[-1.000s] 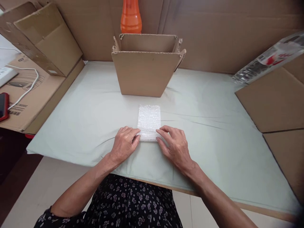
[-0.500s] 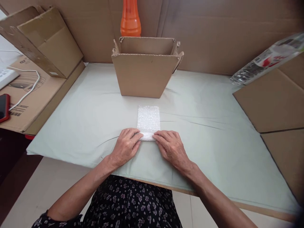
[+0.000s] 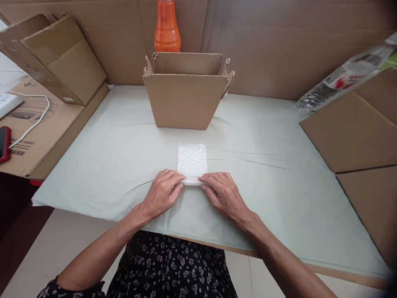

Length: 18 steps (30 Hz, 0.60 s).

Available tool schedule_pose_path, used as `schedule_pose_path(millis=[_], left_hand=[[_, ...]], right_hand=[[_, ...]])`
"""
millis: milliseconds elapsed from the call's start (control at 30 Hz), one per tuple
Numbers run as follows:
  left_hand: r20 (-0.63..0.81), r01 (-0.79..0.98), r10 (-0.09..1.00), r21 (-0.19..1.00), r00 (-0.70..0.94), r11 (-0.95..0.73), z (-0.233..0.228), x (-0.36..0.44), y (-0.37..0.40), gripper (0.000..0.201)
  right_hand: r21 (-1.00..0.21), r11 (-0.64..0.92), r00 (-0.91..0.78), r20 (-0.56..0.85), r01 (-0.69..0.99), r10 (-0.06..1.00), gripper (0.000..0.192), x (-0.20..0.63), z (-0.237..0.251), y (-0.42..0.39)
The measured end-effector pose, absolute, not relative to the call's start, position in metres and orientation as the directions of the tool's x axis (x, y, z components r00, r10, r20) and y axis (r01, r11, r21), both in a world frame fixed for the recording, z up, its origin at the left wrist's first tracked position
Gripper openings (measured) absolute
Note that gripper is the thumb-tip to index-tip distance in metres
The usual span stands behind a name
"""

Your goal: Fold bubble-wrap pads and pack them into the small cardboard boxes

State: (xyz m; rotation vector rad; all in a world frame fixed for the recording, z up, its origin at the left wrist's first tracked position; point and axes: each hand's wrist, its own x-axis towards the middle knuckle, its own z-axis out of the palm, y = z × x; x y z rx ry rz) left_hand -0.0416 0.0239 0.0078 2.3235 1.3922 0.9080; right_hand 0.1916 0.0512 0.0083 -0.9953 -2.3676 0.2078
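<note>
A small square of bubble wrap [image 3: 192, 159] lies flat on the pale green cloth in front of me, its near edge folded into a narrow strip. My left hand [image 3: 166, 189] pinches the left end of that strip between thumb and fingers. At the right end, my right hand [image 3: 221, 192] grips the same strip in a matching pinch. Both fingertips partly cover the near corners. Just beyond the wrap stands an open-topped cardboard box [image 3: 187, 99] with its flaps up.
An orange bottle [image 3: 167, 35] is behind the box. On the right, a clear plastic bottle [image 3: 338, 80] leans by folded cardboard [image 3: 359, 132]. At left, a larger carton [image 3: 46, 136] bears a red-edged phone [image 3: 4, 143], a white cable and a power strip. The cloth-covered table [image 3: 102, 165] has its front edge near my body.
The near fold of the bubble wrap looks flatter and less distinct under my fingers. Both hands stay at its near corners. The whole view has shifted slightly.
</note>
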Motion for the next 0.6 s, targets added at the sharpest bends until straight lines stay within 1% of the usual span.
schedule_pose_path(millis=[67, 167, 233, 300, 400, 467, 533, 600], left_hand=[[0.371, 0.693, 0.871, 0.535, 0.321, -0.483, 0.008, -0.041, 0.027, 0.017], [0.392, 0.729, 0.876, 0.506, 0.282, -0.461, 0.006, -0.04, 0.034, 0.018], [0.4, 0.756, 0.878, 0.48, 0.263, -0.445, 0.005, -0.039, 0.039, 0.017], [0.4, 0.777, 0.882, 0.461, 0.249, -0.428, 0.004, -0.038, 0.042, 0.018], [0.413, 0.786, 0.884, 0.461, 0.221, -0.412, 0.002, -0.037, 0.044, 0.018], [0.449, 0.779, 0.872, 0.468, 0.196, -0.417, 0.001, -0.036, 0.043, 0.019], [0.49, 0.774, 0.852, 0.461, 0.187, -0.435, 0.001, -0.037, 0.041, 0.02], [0.504, 0.771, 0.833, 0.431, 0.226, -0.47, 0.0, -0.037, 0.039, 0.022]], right_hand=[[-0.353, 0.695, -0.524, 0.47, 0.626, 0.71, 0.019, 0.192, 0.009, 0.051], [-0.336, 0.663, -0.433, 0.55, 0.668, 0.715, 0.023, 0.193, 0.011, 0.051], [-0.31, 0.666, -0.425, 0.575, 0.678, 0.699, 0.024, 0.194, 0.012, 0.05], [-0.268, 0.682, -0.477, 0.546, 0.68, 0.689, 0.025, 0.193, 0.011, 0.05], [-0.205, 0.691, -0.574, 0.423, 0.693, 0.701, 0.029, 0.192, 0.008, 0.052], [-0.176, 0.684, -0.596, 0.37, 0.708, 0.713, 0.031, 0.19, 0.006, 0.055], [-0.161, 0.673, -0.593, 0.356, 0.722, 0.722, 0.03, 0.188, 0.004, 0.059], [-0.165, 0.665, -0.586, 0.354, 0.728, 0.729, 0.028, 0.187, 0.004, 0.062]])
